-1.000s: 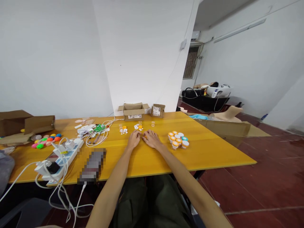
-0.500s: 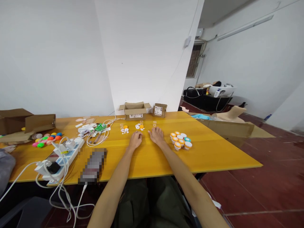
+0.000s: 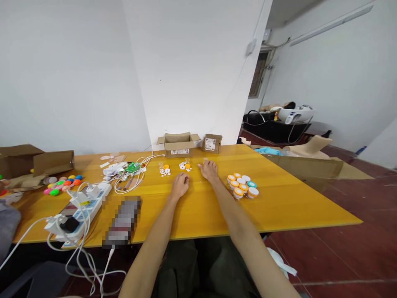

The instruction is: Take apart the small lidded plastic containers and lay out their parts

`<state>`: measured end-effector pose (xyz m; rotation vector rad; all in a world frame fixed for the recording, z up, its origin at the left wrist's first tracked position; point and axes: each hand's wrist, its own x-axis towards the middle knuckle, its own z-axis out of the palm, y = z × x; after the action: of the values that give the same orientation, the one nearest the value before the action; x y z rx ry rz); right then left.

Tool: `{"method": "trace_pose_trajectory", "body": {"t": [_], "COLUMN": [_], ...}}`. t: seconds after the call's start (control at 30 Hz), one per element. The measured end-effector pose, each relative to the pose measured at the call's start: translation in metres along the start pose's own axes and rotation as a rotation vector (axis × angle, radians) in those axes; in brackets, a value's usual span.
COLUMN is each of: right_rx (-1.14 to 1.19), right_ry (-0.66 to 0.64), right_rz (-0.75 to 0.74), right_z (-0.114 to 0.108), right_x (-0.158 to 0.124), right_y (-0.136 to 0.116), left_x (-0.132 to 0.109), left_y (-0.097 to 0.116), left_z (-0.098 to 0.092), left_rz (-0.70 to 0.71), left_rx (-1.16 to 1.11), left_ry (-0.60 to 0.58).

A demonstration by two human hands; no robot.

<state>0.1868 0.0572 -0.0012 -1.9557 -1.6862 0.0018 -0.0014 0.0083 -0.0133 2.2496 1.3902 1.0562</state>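
Note:
My left hand (image 3: 180, 185) rests on the yellow table (image 3: 279, 203) with its fingers curled under; what they hold, if anything, is hidden. My right hand (image 3: 209, 169) is stretched farther forward, fingers extended and flat, fingertips just short of a small clear vial (image 3: 205, 159). Left of that hand lie scattered small white and orange caps (image 3: 185, 166), with a second little group (image 3: 164, 169) beyond my left hand. A cluster of small jars (image 3: 242, 186) with orange, white and teal lids stands to the right of my right forearm.
Two open cardboard boxes (image 3: 178, 145) (image 3: 212, 143) stand at the table's far edge by the white pillar. At left lie a white power strip (image 3: 83, 203) with plugs, white cables (image 3: 130, 178), coloured balls (image 3: 62, 184) and a larger carton (image 3: 18, 163). A blurred dark object (image 3: 122, 217) lies near the front edge.
The two hands, together one second ago, have come apart. My right hand has moved forward toward the clear vial; my left hand stayed near its place, curled.

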Motion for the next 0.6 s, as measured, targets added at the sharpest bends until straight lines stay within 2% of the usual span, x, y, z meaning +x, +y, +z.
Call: {"method": "trace_pose_trajectory", "body": {"t": [0.13, 0.3, 0.47, 0.6], "right_rx": [0.020, -0.020, -0.065, -0.092], "right_ry": [0.046, 0.101, 0.040, -0.014], "right_rz": [-0.045, -0.166, -0.247, -0.179], "right_z": [-0.007, -0.016, -0.027, -0.029], "right_x": [-0.011, -0.051, -0.082, -0.080], "right_y": [0.001, 0.002, -0.002, -0.005], "left_x": [-0.001, 0.001, 0.005, 0.004], "left_y": [0.001, 0.008, 0.009, 0.009], "left_z": [0.000, -0.003, -0.005, -0.008], "left_rz": [0.012, 0.007, 0.017, 0.028], "left_rx": [-0.009, -0.012, -0.005, 0.001], "left_ry": [0.001, -0.010, 0.003, 0.005]}}
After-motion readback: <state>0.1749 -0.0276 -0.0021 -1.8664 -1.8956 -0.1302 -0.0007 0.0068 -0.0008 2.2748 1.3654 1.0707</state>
